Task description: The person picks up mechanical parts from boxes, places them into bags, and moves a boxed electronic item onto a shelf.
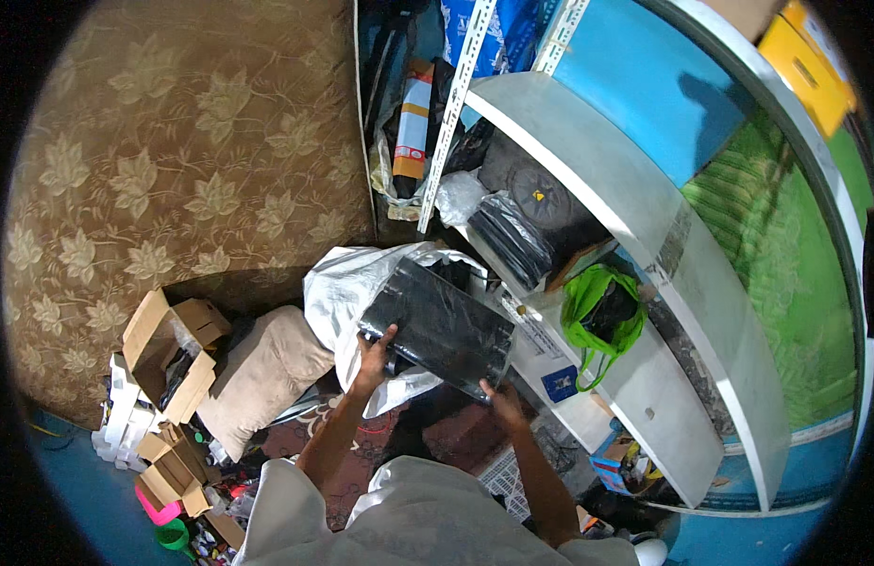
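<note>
A flat, rectangular black bundle with a shiny plastic-like surface (442, 321) lies tilted between my two hands. My left hand (373, 358) grips its near left edge, fingers closed on it. At the near right corner my right hand (500, 401) pinches the edge. What the bundle contains cannot be seen. Under and behind it spreads a large white sack (331, 292), its mouth open and dark stuff showing inside at the far side. A bright green bag (602, 316) with dark contents sits on the shelf right of the bundle.
White metal shelving (626, 203) curves along the right. Black plastic-wrapped packs (512, 241) rest on it. To the left are a beige cushion (262, 373), an open cardboard box (187, 396) and scattered small items. A brown flower-patterned mattress (192, 141) stands behind them.
</note>
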Demonstrator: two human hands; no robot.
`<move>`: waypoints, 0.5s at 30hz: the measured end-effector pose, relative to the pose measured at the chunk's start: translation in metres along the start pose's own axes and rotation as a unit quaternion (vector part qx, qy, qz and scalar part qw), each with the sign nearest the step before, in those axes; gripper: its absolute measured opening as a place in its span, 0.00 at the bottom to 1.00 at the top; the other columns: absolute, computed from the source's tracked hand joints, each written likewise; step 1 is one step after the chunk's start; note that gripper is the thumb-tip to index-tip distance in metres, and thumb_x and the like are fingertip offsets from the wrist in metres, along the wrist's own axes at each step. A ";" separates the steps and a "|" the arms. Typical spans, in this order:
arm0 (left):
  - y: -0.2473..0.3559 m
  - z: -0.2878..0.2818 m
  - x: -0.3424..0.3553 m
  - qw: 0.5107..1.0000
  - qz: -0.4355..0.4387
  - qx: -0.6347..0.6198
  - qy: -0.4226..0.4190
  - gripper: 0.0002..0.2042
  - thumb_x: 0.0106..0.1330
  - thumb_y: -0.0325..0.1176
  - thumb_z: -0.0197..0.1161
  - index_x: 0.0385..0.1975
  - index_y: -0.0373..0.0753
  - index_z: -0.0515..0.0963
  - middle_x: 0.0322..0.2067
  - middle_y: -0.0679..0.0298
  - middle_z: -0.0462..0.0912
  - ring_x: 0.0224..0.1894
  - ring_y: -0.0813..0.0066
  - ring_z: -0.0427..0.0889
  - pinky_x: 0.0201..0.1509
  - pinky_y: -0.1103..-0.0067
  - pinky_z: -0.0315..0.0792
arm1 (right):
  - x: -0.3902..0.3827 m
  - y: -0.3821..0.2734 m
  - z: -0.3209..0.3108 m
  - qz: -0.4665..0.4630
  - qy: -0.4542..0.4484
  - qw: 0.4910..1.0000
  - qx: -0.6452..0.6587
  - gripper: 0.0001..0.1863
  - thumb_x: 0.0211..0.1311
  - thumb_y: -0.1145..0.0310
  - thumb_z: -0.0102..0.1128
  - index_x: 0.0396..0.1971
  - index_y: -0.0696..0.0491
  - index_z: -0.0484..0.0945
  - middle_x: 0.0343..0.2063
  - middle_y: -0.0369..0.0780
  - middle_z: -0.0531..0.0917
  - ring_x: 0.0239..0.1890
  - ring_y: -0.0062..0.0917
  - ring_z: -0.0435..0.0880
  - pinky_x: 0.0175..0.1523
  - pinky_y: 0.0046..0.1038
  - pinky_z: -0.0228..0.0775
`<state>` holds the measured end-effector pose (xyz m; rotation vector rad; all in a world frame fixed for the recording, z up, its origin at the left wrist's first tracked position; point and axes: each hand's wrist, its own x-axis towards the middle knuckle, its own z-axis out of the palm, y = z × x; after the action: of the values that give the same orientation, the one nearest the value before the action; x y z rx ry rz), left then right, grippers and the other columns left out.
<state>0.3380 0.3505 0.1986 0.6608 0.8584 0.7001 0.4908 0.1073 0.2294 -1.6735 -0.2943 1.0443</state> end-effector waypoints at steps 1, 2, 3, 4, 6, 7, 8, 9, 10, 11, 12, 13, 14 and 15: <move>-0.004 0.014 0.020 0.998 0.056 0.005 0.018 0.38 0.49 0.36 0.73 0.56 0.34 0.54 0.49 0.54 0.69 0.47 0.62 0.73 0.42 0.70 0.73 | 0.018 0.004 -0.002 -0.025 0.042 0.998 -0.044 0.36 0.56 0.55 0.61 0.59 0.58 0.58 0.54 0.43 0.70 0.52 0.32 0.71 0.57 0.31 0.60; -0.004 0.020 0.036 0.990 0.099 0.096 0.025 0.34 0.49 0.37 0.73 0.51 0.29 0.63 0.46 0.52 0.73 0.43 0.63 0.74 0.43 0.71 0.73 | 0.037 0.011 -0.004 -0.050 0.083 0.991 -0.088 0.37 0.57 0.53 0.61 0.59 0.58 0.58 0.54 0.43 0.70 0.51 0.31 0.70 0.58 0.30 0.58; -0.001 0.062 0.047 0.991 0.047 0.126 -0.014 0.32 0.52 0.38 0.71 0.52 0.30 0.63 0.45 0.54 0.73 0.45 0.64 0.74 0.46 0.71 0.71 | 0.063 0.039 -0.041 -0.062 0.109 0.990 -0.058 0.37 0.56 0.53 0.61 0.58 0.59 0.58 0.52 0.43 0.71 0.52 0.32 0.69 0.58 0.31 0.58; 0.005 0.079 0.056 0.985 0.000 0.169 -0.040 0.30 0.55 0.39 0.68 0.53 0.32 0.63 0.43 0.56 0.74 0.46 0.66 0.73 0.50 0.70 0.70 | 0.079 0.051 -0.061 -0.103 0.109 0.981 -0.121 0.37 0.56 0.53 0.62 0.58 0.58 0.58 0.51 0.43 0.71 0.52 0.32 0.69 0.57 0.30 0.60; -0.009 0.080 0.104 0.980 0.114 0.157 -0.043 0.25 0.57 0.38 0.67 0.49 0.30 0.67 0.40 0.57 0.75 0.43 0.67 0.75 0.50 0.73 0.69 | 0.105 0.044 -0.058 -0.142 0.090 0.975 -0.145 0.37 0.55 0.53 0.63 0.57 0.58 0.58 0.49 0.43 0.72 0.52 0.32 0.69 0.54 0.30 0.63; -0.016 0.077 0.130 0.972 0.170 0.154 -0.044 0.23 0.58 0.37 0.66 0.48 0.29 0.69 0.38 0.58 0.76 0.41 0.68 0.75 0.50 0.74 0.69 | 0.116 0.033 -0.049 -0.135 0.083 0.981 -0.114 0.38 0.54 0.53 0.64 0.57 0.58 0.58 0.49 0.43 0.72 0.52 0.32 0.69 0.53 0.30 0.64; -0.014 0.082 0.146 0.985 0.113 0.132 -0.024 0.23 0.58 0.36 0.65 0.48 0.28 0.69 0.40 0.57 0.75 0.44 0.67 0.74 0.51 0.75 0.68 | 0.116 -0.010 -0.027 -0.065 0.088 0.994 -0.002 0.38 0.53 0.53 0.65 0.56 0.58 0.57 0.48 0.44 0.71 0.52 0.32 0.69 0.51 0.30 0.66; -0.014 0.099 0.157 0.992 0.084 0.070 -0.062 0.27 0.57 0.33 0.66 0.52 0.35 0.58 0.47 0.56 0.68 0.50 0.66 0.68 0.57 0.72 0.63 | 0.120 -0.042 -0.021 0.001 0.099 0.990 0.104 0.39 0.53 0.53 0.65 0.56 0.59 0.57 0.48 0.44 0.70 0.51 0.31 0.69 0.50 0.29 0.67; -0.019 0.116 0.169 0.994 0.047 0.009 -0.097 0.35 0.57 0.30 0.66 0.57 0.41 0.47 0.54 0.55 0.60 0.57 0.65 0.62 0.63 0.69 0.57 | 0.138 -0.040 -0.033 -0.018 0.118 0.986 0.120 0.37 0.53 0.54 0.65 0.56 0.58 0.57 0.49 0.45 0.69 0.51 0.31 0.69 0.49 0.31 0.69; -0.024 0.134 0.187 0.994 0.019 0.007 -0.110 0.35 0.56 0.31 0.67 0.57 0.41 0.48 0.55 0.55 0.61 0.58 0.65 0.62 0.63 0.68 0.58 | 0.158 -0.034 -0.046 -0.038 0.135 0.981 0.137 0.36 0.53 0.55 0.65 0.55 0.57 0.57 0.50 0.45 0.68 0.51 0.31 0.69 0.48 0.32 0.70; -0.031 0.142 0.204 0.993 -0.008 0.009 -0.120 0.36 0.56 0.32 0.67 0.57 0.41 0.48 0.55 0.56 0.61 0.58 0.65 0.62 0.62 0.67 0.58 | 0.175 -0.029 -0.053 -0.057 0.148 0.975 0.157 0.35 0.54 0.57 0.65 0.55 0.56 0.56 0.50 0.45 0.67 0.51 0.31 0.69 0.48 0.33 0.71; -0.036 0.138 0.234 0.993 0.011 0.050 -0.104 0.38 0.54 0.33 0.69 0.57 0.40 0.47 0.56 0.55 0.60 0.58 0.63 0.62 0.62 0.66 0.59 | 0.192 -0.037 -0.046 -0.051 0.150 0.969 0.190 0.34 0.55 0.62 0.65 0.55 0.53 0.55 0.53 0.43 0.65 0.52 0.33 0.69 0.49 0.37 0.72; -0.044 0.142 0.263 0.992 0.027 0.083 -0.095 0.39 0.53 0.34 0.70 0.57 0.39 0.46 0.57 0.54 0.60 0.58 0.61 0.63 0.61 0.66 0.60 | 0.217 -0.023 -0.055 -0.089 0.149 0.972 0.157 0.33 0.55 0.63 0.65 0.55 0.51 0.55 0.54 0.42 0.64 0.53 0.33 0.68 0.48 0.38 0.72; -0.062 0.183 0.264 0.991 -0.019 0.028 -0.133 0.39 0.53 0.33 0.70 0.58 0.39 0.46 0.57 0.54 0.60 0.58 0.62 0.63 0.61 0.67 0.60 | 0.245 0.005 -0.108 -0.130 0.179 0.970 0.101 0.33 0.55 0.63 0.65 0.55 0.49 0.55 0.54 0.41 0.63 0.54 0.33 0.67 0.48 0.39 0.72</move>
<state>0.6324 0.4741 0.1262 0.7671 0.6448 0.5404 0.7138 0.1941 0.1083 -1.5545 -0.1581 0.5456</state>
